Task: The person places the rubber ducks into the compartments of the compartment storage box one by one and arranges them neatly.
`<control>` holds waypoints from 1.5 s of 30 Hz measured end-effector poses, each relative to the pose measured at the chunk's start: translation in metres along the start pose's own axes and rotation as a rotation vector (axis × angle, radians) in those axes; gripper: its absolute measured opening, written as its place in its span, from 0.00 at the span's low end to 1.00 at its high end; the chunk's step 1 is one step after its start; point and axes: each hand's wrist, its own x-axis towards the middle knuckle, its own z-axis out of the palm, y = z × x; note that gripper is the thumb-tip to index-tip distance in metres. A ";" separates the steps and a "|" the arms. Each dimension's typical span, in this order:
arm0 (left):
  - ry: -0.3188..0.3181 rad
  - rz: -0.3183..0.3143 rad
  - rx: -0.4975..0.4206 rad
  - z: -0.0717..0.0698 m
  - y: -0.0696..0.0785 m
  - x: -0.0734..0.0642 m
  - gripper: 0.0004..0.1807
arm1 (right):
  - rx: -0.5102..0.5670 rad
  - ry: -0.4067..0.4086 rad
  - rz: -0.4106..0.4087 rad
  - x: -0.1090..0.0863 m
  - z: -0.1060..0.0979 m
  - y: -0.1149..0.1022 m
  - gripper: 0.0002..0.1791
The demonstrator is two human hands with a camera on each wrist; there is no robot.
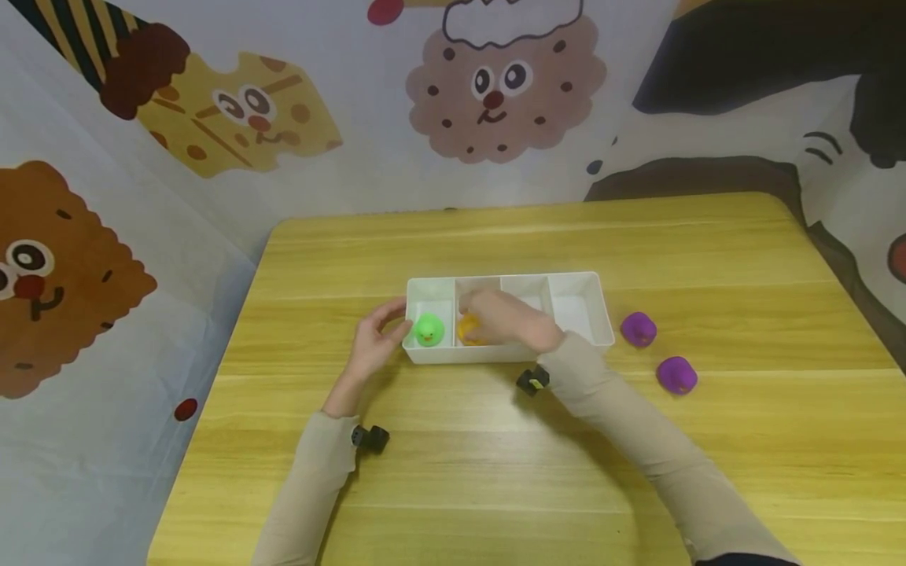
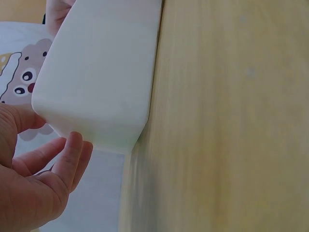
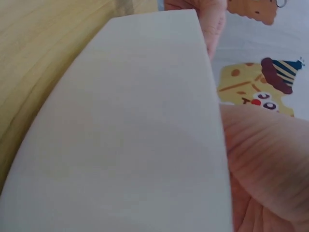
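Note:
A white divided tray (image 1: 506, 354) lies on the table with its compartments in a row. My left hand (image 1: 375, 342) holds its left end, thumb at the rim and fingers bent against the outside of the end wall. In the left wrist view that hand (image 2: 43, 169) shows at the tray's corner. A green rubber duck (image 1: 429, 330) sits in the leftmost compartment. My right hand (image 1: 506, 314) reaches down into the second compartment, fingers curled round an orange duck (image 1: 467, 330) that it partly covers. In the right wrist view, the tray wall (image 3: 130, 121) hides the right fingertips.
Two purple ducks (image 1: 639, 329) lie on the wooden table (image 1: 453, 472) to the right of the tray, one nearer me than the other. A white cloth with cartoon food prints (image 1: 368, 149) hangs behind the table and down its left side.

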 end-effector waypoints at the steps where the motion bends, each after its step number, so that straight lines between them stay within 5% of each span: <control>1: 0.001 0.002 0.001 0.000 0.000 0.000 0.21 | 0.025 0.005 0.004 -0.001 -0.001 0.001 0.17; 13: 0.005 -0.047 0.021 0.001 0.004 0.000 0.21 | 0.090 0.130 -0.087 -0.014 -0.016 0.016 0.20; 25: 0.008 -0.020 0.010 0.002 0.001 0.000 0.21 | 0.063 0.272 -0.121 -0.041 -0.029 0.027 0.21; 36: 0.010 -0.079 -0.001 0.002 0.002 0.001 0.21 | 0.080 0.417 -0.116 -0.069 -0.034 0.047 0.20; 45: 0.031 -0.028 -0.006 0.001 -0.024 0.006 0.21 | 0.101 0.480 -0.092 -0.094 -0.041 0.061 0.17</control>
